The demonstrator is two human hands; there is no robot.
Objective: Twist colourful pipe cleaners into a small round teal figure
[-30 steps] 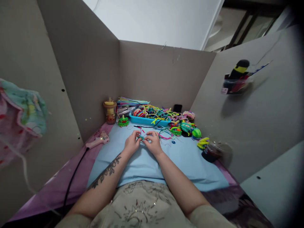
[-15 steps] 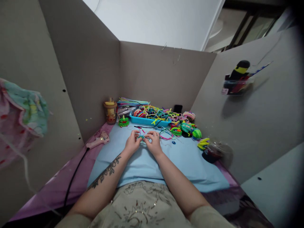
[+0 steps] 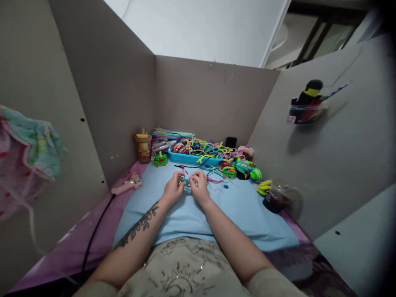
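My left hand (image 3: 174,187) pinches a small teal piece of pipe-cleaner work (image 3: 186,181) between thumb and fingers. Close beside it, my right hand (image 3: 199,185) has its fingertips closed at the right side of the same piece, where a bit of pink-purple pipe cleaner shows. The fingers partly hide the piece, so its shape is hard to make out. Just right of my right hand lie loose pink and dark green pipe cleaners (image 3: 216,180) and a small dark blue round thing (image 3: 225,187). A black pipe cleaner (image 3: 188,166) lies behind the hands.
A blue tray (image 3: 194,158) heaped with coloured pipe cleaners stands at the back. Left are a green fuzzy figure (image 3: 160,159), a lidded cup (image 3: 143,147) and a pink glue gun (image 3: 127,186) with its cord. Fuzzy figures (image 3: 241,166) and a dark container (image 3: 275,201) stand right.
My right fingers have shifted slightly on the teal piece and the hands sit a little further apart, showing more of it. The view has moved slightly.
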